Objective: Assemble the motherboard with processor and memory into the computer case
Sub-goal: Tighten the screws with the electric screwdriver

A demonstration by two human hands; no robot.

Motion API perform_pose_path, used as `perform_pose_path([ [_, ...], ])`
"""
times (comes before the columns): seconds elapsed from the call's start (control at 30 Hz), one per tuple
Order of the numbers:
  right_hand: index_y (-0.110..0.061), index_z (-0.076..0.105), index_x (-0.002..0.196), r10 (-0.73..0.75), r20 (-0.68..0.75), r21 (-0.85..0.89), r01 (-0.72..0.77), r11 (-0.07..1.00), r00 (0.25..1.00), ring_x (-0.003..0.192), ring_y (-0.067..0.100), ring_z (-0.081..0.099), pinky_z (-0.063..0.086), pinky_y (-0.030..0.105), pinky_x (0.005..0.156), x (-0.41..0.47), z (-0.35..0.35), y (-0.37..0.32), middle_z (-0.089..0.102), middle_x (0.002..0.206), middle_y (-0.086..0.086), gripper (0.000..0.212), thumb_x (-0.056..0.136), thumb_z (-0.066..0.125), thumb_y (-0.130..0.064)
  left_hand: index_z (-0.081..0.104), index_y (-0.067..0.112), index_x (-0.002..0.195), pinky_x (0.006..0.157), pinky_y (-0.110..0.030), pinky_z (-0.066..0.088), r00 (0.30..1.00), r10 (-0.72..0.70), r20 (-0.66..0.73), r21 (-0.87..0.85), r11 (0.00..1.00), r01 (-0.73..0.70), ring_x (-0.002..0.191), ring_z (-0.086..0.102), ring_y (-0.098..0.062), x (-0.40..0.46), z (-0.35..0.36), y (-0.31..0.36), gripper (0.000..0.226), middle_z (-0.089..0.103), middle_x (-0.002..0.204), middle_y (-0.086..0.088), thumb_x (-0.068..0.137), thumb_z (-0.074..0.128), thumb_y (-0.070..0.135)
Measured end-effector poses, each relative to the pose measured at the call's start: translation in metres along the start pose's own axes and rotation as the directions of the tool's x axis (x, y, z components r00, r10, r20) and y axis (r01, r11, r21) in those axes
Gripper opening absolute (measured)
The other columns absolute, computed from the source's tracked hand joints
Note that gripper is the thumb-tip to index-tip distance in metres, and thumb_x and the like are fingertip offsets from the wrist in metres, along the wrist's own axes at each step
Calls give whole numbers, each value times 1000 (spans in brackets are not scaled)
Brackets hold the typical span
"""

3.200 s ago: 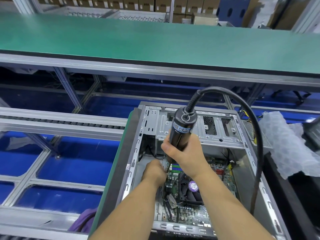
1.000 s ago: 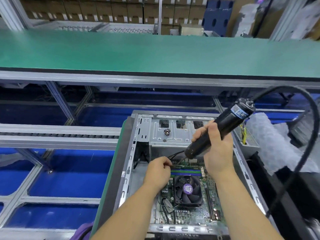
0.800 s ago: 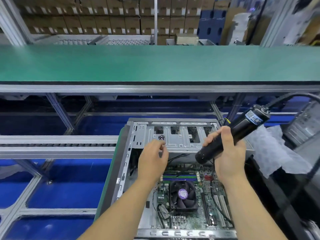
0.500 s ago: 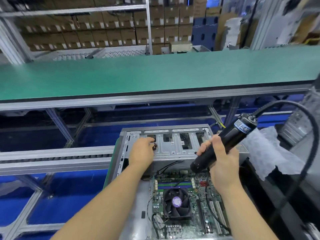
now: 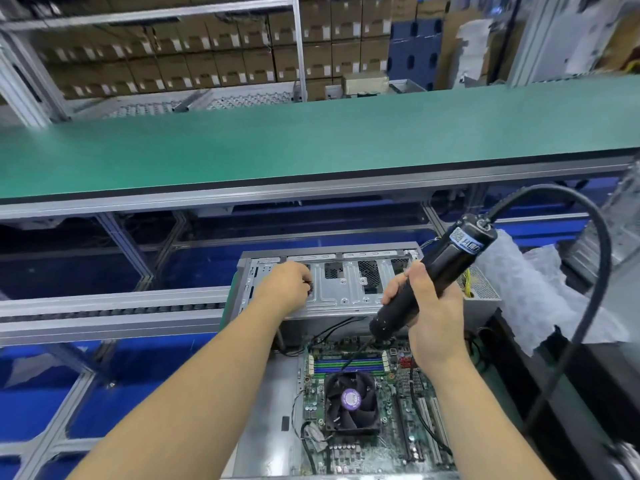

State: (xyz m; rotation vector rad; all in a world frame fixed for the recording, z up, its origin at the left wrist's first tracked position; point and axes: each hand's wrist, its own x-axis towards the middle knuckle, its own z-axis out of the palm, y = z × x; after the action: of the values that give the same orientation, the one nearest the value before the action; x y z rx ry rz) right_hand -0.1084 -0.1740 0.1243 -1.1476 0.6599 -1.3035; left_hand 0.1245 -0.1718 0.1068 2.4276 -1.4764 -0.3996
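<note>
An open grey computer case [image 5: 268, 393] lies on its side below me. The green motherboard [image 5: 391, 441] sits inside it, with a black CPU fan [image 5: 351, 400] and memory sticks [image 5: 346, 363] in their slots. My left hand [image 5: 284, 285] reaches onto the metal drive cage [image 5: 343, 289]. Its fingertips curl over a small dark cluster of screws [image 5: 310, 288], mostly hidden. My right hand [image 5: 433, 320] grips a black electric screwdriver [image 5: 446, 261] tilted over the board's far edge, tip pointing down-left.
The screwdriver's thick black cable [image 5: 599, 271] loops high on the right. White bubble wrap [image 5: 519, 289] lies right of the case, beside the power supply [image 5: 481, 296]. A green conveyor belt [image 5: 311, 143] runs across beyond. A roller rail [image 5: 104, 306] runs left.
My left hand left the motherboard's corner and moved up onto the drive cage, to the screws. My right hand lifted the screwdriver off the board and tilted it to the right.
</note>
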Motion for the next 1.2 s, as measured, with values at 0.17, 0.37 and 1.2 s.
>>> perform_pose_path([
  [0.17, -28, 63, 73, 0, -2, -6, 0, 1000, 1000, 69, 27, 56, 50, 42, 74, -1, 3, 0, 61, 70, 9, 49, 66, 76, -74, 70, 22, 91, 69, -30, 48, 997, -5, -81, 52, 999, 9, 83, 61, -20, -3, -4, 3, 5, 66, 95, 0, 92, 66, 18],
  [0.37, -28, 64, 73, 0, 7, -37, 0, 999, 1000, 71, 27, 57, 49, 44, 78, -3, 3, -1, 62, 71, 9, 48, 69, 74, -74, 63, 12, 75, 65, -29, 44, 997, -53, -56, -49, 998, 50, 77, 61, -24, -3, -1, 2, 18, 66, 86, -7, 92, 67, 17],
  [1.2, -29, 66, 71, -104, -67, 15, 105, 994, 992, 67, 28, 54, 48, 42, 70, 4, -4, -31, 60, 66, 5, 42, 71, 75, -70, 66, 24, 75, 55, -16, 45, 997, -73, -23, -740, 671, 32, 55, 54, -1, -86, 78, 47, 14, 64, 64, 11, 80, 68, 12],
])
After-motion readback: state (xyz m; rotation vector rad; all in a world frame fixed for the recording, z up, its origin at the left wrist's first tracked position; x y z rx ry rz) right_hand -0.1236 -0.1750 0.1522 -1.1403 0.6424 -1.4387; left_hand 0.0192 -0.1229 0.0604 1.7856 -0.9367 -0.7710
